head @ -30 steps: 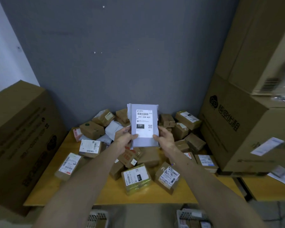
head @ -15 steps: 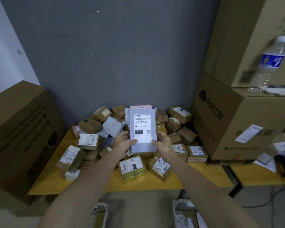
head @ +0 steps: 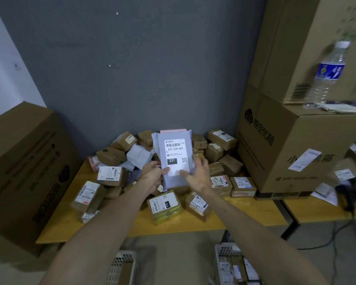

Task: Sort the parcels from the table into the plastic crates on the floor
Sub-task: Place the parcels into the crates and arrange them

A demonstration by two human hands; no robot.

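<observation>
Nearest, on the floor: 2 white perforated plastic crates, the left crate (head: 122,268) and the right crate (head: 234,264), the right already holding labelled parcels. Above them, over the yellow wooden table (head: 193,225) heaped with small brown cardboard parcels (head: 164,204): left hand (head: 153,175) and right hand (head: 196,174), fingers closed on the lower edges of an upright grey plastic mailer (head: 176,159), label reading 231-239-K01. Farther right: a clear water bottle (head: 327,75) on stacked brown cartons (head: 292,145).

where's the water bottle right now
In the head view the water bottle stands at the upper right, on top of the large cardboard box, against the taller carton behind it.
</observation>
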